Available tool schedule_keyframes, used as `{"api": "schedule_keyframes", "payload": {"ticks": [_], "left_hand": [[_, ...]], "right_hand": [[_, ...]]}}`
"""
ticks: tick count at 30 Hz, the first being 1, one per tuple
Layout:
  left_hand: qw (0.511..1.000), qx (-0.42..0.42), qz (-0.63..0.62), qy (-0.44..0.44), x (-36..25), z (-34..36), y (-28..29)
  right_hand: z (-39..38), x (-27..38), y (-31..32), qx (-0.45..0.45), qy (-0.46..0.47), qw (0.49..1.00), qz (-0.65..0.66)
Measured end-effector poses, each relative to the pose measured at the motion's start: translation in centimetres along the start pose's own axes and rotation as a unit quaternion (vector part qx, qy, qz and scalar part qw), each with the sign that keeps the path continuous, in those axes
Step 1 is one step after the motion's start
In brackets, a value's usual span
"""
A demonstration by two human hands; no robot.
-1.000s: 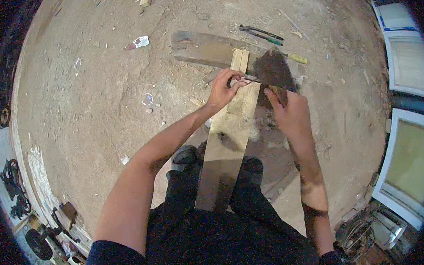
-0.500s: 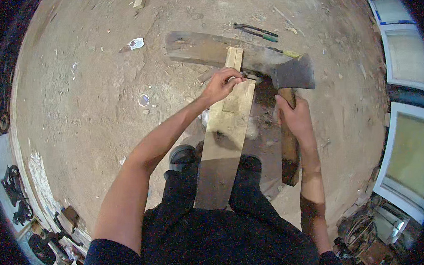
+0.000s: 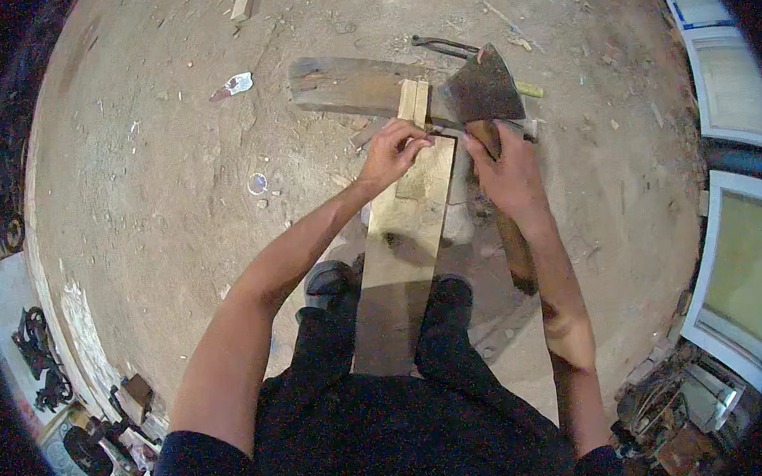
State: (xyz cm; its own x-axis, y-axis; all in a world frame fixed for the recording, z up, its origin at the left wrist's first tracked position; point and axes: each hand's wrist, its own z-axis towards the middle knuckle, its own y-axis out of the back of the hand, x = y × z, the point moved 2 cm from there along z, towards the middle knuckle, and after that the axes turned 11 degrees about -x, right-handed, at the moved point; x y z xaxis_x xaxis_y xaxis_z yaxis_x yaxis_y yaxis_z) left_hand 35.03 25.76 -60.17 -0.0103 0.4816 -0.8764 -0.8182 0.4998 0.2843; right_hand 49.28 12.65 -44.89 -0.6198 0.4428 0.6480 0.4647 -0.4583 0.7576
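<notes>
A long pale board (image 3: pixel 407 237) runs between my legs, its far end under my left hand (image 3: pixel 394 155). The thumb and fingertips of that hand are pinched together at the board's far edge, on something too small to make out. My right hand (image 3: pixel 509 175) is wrapped round the handle of an axe (image 3: pixel 487 93), close below its dark, wide head. The axe head is raised just right of the board's end, and its handle hangs down along my right forearm. Beyond my left fingers, a short pale wood strip (image 3: pixel 413 100) lies across a weathered grey plank (image 3: pixel 347 86).
Behind the axe head, a dark long-handled tool (image 3: pixel 444 45) lies partly hidden on the dirt floor. A small wood block (image 3: pixel 242 6) rests at the far left. White-framed panes (image 3: pixel 732 271) line the right side, with clutter (image 3: pixel 679 425) below them.
My right hand has raised the axe and brought it left, nearer the board's end, with its head turned. My left hand has stayed pinched in almost the same place.
</notes>
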Motion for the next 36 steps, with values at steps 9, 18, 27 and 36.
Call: {"api": "schedule_keyframes", "payload": {"ticks": [9,18,27,36], "left_hand": [[1.0,-0.006,0.014,0.006,-0.1,-0.4,0.8],[1.0,0.018,0.01,0.011,0.3,-0.2,0.2],[0.999,-0.001,-0.029,-0.021,1.2,-0.3,-0.5],[0.999,0.002,0.002,-0.04,1.4,-0.8,0.7]], "right_hand": [[-0.8,-1.1,-2.7,0.023,-0.014,1.0,0.013],[-1.6,-0.9,-3.7,0.047,-0.054,0.993,-0.095],[-2.8,-2.0,-3.4,-0.084,0.063,0.994,-0.011],[-2.8,-3.9,-4.6,-0.011,-0.096,0.995,0.004]]}}
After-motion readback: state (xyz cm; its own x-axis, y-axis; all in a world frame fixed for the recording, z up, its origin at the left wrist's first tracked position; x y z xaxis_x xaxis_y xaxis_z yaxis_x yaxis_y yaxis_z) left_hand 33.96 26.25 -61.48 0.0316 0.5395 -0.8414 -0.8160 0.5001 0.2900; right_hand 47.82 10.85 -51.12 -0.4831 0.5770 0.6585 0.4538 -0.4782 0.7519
